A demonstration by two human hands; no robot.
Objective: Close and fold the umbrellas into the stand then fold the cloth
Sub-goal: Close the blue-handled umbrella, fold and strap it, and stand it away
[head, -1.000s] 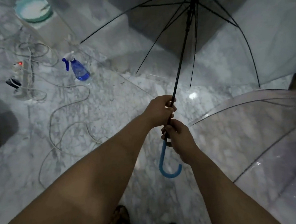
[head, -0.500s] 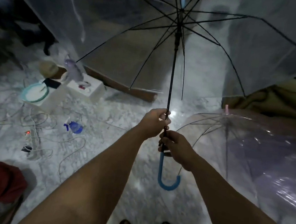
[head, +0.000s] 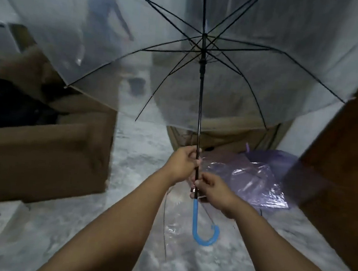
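At frame centre I had my left hand [head: 183,163] wrapped around the open clear umbrella [head: 116,48]'s stiff shaft [head: 200,106], my right hand [head: 212,190] pinching it above the blue handle [head: 196,224]; it looked light, its film canopy floppy.

Left hand [head: 182,164] and right hand [head: 213,192] grip the open clear umbrella's [head: 268,56] shaft above its blue handle [head: 205,231].
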